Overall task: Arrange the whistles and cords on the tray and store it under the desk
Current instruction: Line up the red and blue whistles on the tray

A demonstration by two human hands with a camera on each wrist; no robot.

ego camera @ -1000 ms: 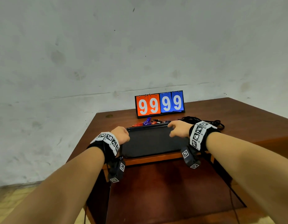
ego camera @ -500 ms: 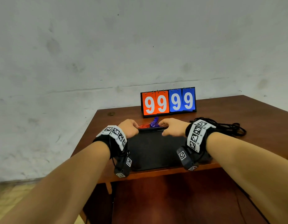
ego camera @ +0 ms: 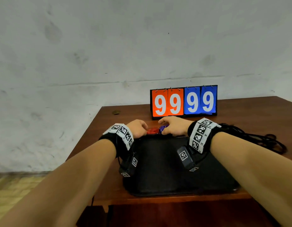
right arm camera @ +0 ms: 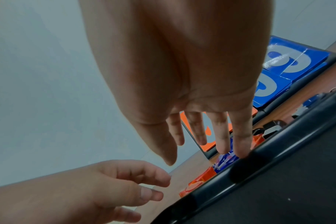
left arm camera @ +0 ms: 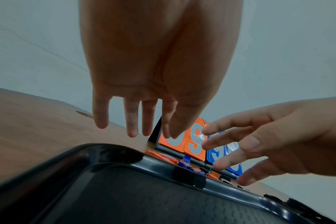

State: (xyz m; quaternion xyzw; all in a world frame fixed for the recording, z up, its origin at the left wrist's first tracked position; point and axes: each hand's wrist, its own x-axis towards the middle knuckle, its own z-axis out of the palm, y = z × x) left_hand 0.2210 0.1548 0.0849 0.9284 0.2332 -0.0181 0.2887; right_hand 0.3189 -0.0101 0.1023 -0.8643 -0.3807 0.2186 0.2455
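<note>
1. A black tray lies on the brown wooden desk, in the lower middle of the head view. Its near edge is close to the near edge of the desk.
2. Just behind the far rim of the tray, in the middle of the frame, there is a small heap of whistles, red-orange ones and blue ones. They lie on the desk surface and not in the tray.
3. The left hand reaches over the far rim, to the left of the heap. In the left wrist view its fingers are straight and a little apart, and they hold nothing.
4. The right hand is to the right of the heap. In the right wrist view its fingers are stretched and slightly spread, and two fingertips are at the blue whistles. I cannot tell if they really press them. Nothing is clamped.
5. The black cords lie in a loose bundle on the desk at the right of the frame, beside the tray and partly behind the right wrist.
6. A flip scoreboard stands behind the whistles, near the wall. It shows 99 on orange cards and 99 on blue cards.
7. Both wrists have bands with black and white markers.
</note>
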